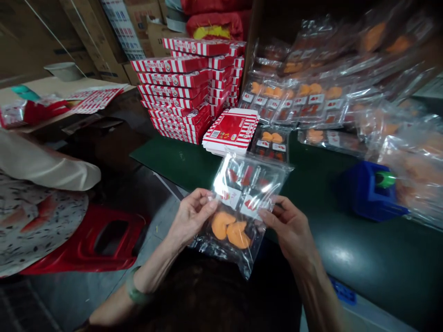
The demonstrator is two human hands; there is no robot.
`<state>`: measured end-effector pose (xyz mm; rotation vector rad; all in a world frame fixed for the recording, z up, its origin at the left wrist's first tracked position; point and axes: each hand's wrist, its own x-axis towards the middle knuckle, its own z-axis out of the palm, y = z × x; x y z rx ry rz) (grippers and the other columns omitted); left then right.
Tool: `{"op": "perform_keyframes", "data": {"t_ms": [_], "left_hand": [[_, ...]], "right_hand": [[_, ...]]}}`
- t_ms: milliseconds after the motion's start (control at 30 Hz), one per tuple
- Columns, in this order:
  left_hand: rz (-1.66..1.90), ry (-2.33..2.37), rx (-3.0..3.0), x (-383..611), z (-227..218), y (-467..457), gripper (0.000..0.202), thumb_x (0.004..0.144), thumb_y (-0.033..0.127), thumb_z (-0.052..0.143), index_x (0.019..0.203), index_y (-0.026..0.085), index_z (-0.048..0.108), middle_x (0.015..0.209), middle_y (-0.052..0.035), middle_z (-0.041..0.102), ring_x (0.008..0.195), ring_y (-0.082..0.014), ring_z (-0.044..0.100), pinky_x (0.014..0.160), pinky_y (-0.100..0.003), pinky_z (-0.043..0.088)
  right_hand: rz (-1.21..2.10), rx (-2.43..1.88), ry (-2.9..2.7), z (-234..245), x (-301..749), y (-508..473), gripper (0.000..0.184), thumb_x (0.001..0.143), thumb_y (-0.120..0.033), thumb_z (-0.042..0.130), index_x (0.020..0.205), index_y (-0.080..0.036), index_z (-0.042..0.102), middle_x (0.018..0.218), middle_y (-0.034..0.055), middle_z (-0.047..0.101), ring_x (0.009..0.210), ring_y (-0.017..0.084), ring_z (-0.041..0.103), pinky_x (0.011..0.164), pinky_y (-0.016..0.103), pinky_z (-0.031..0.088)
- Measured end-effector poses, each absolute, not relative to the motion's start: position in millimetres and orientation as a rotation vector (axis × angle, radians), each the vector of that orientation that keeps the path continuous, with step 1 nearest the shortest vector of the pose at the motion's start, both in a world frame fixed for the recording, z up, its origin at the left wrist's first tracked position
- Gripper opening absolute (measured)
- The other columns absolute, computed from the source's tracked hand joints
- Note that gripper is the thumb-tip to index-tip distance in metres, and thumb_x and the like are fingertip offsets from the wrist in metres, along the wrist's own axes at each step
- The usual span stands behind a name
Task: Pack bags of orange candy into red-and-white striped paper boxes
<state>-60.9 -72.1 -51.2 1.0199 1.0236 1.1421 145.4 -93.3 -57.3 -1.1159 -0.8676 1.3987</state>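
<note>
I hold a clear plastic bag (242, 203) in both hands, just above the near edge of the green table (332, 240). Inside it lie two orange pieces, white labels and red bits on a dark tray. My left hand (192, 214) pinches the bag's left edge with fingers closed. My right hand (290, 226) grips the right edge, fingers curled on the plastic. A flat red-and-white striped box (231, 130) lies on the table just beyond the bag, on a small pile of the same.
A tall stack of striped boxes (188, 90) stands at the back left. Many filled clear bags (311, 99) cover the table's back and right. A blue tape dispenser (372, 191) sits right. A red stool (93, 242) and another person's sleeve (44, 163) are at left.
</note>
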Motion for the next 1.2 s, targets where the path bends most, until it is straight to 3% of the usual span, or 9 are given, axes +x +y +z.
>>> {"op": "perform_keyframes", "data": {"t_ms": [167,267,500,667,900,1000,1100,1200], "left_hand": [[1.161,1.026,0.912,-46,-56,-75,0.031,0.072,0.037,0.071,0.087,0.013,0.057,0.079,-0.0028,0.067,0.066,-0.0113,0.061,0.065,-0.023,0.05],[1.238,1.02,0.883,-37,-55,-78,0.029,0.071,0.036,0.072,0.082,0.013,0.059,0.074,-0.0016,0.066,0.063,-0.0099,0.059,0.063,-0.021,0.049],[1.31,1.013,0.843,-30,-53,-79,0.032,0.075,0.041,0.068,0.066,0.013,0.055,0.06,0.0037,0.058,0.052,-0.0048,0.051,0.052,-0.015,0.044],[1.264,1.011,0.919,-34,-61,-79,0.023,0.077,0.036,0.067,0.082,0.014,0.061,0.069,0.0002,0.064,0.061,-0.0099,0.059,0.059,-0.021,0.049],[1.225,0.974,0.926,-39,-62,-79,0.022,0.076,0.033,0.069,0.078,0.014,0.057,0.066,0.0009,0.063,0.057,-0.0085,0.057,0.056,-0.02,0.047],[1.1,0.838,0.884,-40,-57,-76,0.028,0.071,0.031,0.074,0.09,0.015,0.059,0.075,-0.0005,0.066,0.064,-0.0106,0.062,0.063,-0.021,0.05],[0.93,0.701,0.869,-37,-55,-72,0.04,0.068,0.028,0.076,0.103,0.015,0.06,0.09,-0.0061,0.07,0.079,-0.0156,0.066,0.075,-0.025,0.051],[0.912,0.686,0.856,-29,-56,-68,0.037,0.07,0.026,0.074,0.102,0.013,0.061,0.092,-0.0093,0.071,0.08,-0.0174,0.067,0.076,-0.027,0.052]], "right_hand": [[1.29,-1.08,-0.991,-53,145,-96,0.033,0.071,-0.025,0.074,0.1,-0.022,0.058,0.086,0.0003,0.068,0.076,0.012,0.064,0.067,0.022,0.052],[1.266,-1.045,-1.047,-50,144,-99,0.034,0.076,-0.027,0.07,0.107,-0.025,0.057,0.099,0.0022,0.067,0.086,0.015,0.065,0.074,0.025,0.053],[1.233,-1.034,-1.009,-57,137,-99,0.024,0.082,-0.029,0.063,0.106,-0.027,0.059,0.095,0.0007,0.067,0.08,0.013,0.064,0.071,0.024,0.054],[1.193,-1.073,-0.979,-62,136,-94,0.024,0.077,-0.026,0.069,0.099,-0.025,0.06,0.092,-0.0001,0.067,0.081,0.013,0.063,0.075,0.026,0.053],[1.314,-1.041,-0.943,-62,140,-94,0.032,0.076,-0.026,0.069,0.105,-0.024,0.056,0.094,0.0028,0.067,0.077,0.015,0.065,0.069,0.028,0.054],[1.318,-1.053,-0.84,-61,141,-90,0.033,0.075,-0.027,0.07,0.104,-0.024,0.055,0.09,0.0022,0.067,0.073,0.015,0.064,0.066,0.029,0.054],[1.267,-1.125,-0.7,-59,148,-84,0.035,0.072,-0.032,0.073,0.1,-0.023,0.054,0.08,0.001,0.066,0.06,0.014,0.061,0.057,0.028,0.054],[1.278,-1.127,-0.731,-54,163,-85,0.045,0.075,-0.041,0.068,0.112,-0.023,0.051,0.087,0.0046,0.066,0.064,0.015,0.063,0.055,0.028,0.053]]}}
